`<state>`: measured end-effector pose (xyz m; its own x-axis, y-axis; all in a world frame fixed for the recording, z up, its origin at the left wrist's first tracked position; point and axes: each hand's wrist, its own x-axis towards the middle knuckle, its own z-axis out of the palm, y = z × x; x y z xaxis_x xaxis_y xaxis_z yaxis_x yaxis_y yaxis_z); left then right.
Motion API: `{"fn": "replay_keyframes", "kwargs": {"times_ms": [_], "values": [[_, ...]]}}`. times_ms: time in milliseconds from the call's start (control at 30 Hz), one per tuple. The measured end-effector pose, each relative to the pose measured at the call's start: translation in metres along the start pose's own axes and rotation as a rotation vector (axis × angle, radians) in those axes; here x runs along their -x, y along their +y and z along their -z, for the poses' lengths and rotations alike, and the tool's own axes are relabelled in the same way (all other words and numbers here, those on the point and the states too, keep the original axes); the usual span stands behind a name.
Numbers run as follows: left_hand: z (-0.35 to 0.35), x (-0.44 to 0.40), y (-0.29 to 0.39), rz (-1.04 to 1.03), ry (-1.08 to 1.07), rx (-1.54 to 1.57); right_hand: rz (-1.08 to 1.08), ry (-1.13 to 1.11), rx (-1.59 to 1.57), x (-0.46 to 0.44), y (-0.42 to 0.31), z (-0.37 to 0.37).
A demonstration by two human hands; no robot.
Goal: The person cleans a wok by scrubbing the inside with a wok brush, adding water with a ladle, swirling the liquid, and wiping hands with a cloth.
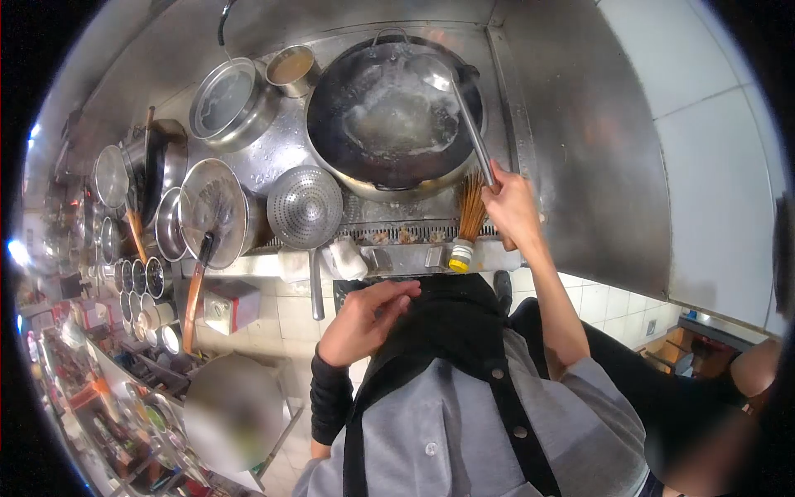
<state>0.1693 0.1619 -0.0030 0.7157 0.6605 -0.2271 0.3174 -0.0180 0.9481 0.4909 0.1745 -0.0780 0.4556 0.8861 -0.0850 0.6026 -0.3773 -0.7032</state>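
Observation:
My right hand [511, 209] is wrapped round the handle of a metal ladle [472, 126]. The ladle's bowl rests in the upper right part of a big black wok [330, 124], where cloudy liquid [397, 124] bubbles and steams. A bamboo wok brush [472, 217] with a yellow-and-white end stands just left of that hand. In front of my apron, my left hand [368, 315] hovers with fingers stretched out and nothing in it. Nearest to it is a perforated skimmer [305, 205], lying on the stove with its handle pointing toward me.
Left of the wok stand a lidded steel pot [225, 103] and a small pot of brownish liquid [291, 68]. Strainers [214, 211] and several seasoning containers line the left side. White cloths [346, 258] lie on the stove's front edge. Another person's arm [755, 369] shows at lower right.

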Motion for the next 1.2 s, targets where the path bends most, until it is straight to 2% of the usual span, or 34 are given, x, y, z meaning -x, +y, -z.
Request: {"fn": "replay_keyframes", "kwargs": {"times_ms": [33, 133, 333, 467, 600, 767, 833, 967, 1067, 1133, 1200], "values": [[0.000, -0.001, 0.000, -0.012, -0.015, -0.015, 0.015, 0.019, 0.003, -0.001, 0.005, -0.005], [0.000, -0.003, 0.001, -0.032, -0.035, -0.041, -0.134, -0.094, -0.112, 0.004, 0.001, -0.005], [-0.002, 0.000, -0.001, -0.029, -0.012, -0.043, -0.478, -0.392, -0.862, 0.036, -0.008, -0.007], [-0.004, -0.002, 0.008, -0.017, -0.036, -0.048, -0.615, -0.476, -1.260, 0.014, -0.009, -0.035], [-0.007, -0.002, 0.007, -0.053, -0.045, -0.072, -0.429, -0.358, -1.193, -0.016, -0.010, -0.076], [-0.005, 0.020, 0.004, 0.023, 0.051, -0.006, -0.215, -0.077, -0.389, 0.028, -0.006, -0.059], [-0.004, 0.027, 0.000, 0.057, 0.079, 0.010, -0.175, -0.099, -0.333, 0.053, 0.001, -0.039], [-0.006, 0.028, -0.001, 0.073, 0.074, 0.015, -0.527, -0.327, -0.825, 0.074, -0.036, 0.005], [-0.010, 0.019, 0.005, 0.022, 0.038, -0.006, -0.458, -0.510, -1.023, 0.044, -0.025, -0.010], [-0.016, 0.013, 0.012, -0.025, 0.007, -0.039, -0.462, -0.541, -1.162, 0.010, -0.011, -0.045], [-0.018, 0.010, 0.018, -0.073, -0.039, -0.092, -0.434, -0.400, -1.109, -0.014, -0.006, -0.075]]}}
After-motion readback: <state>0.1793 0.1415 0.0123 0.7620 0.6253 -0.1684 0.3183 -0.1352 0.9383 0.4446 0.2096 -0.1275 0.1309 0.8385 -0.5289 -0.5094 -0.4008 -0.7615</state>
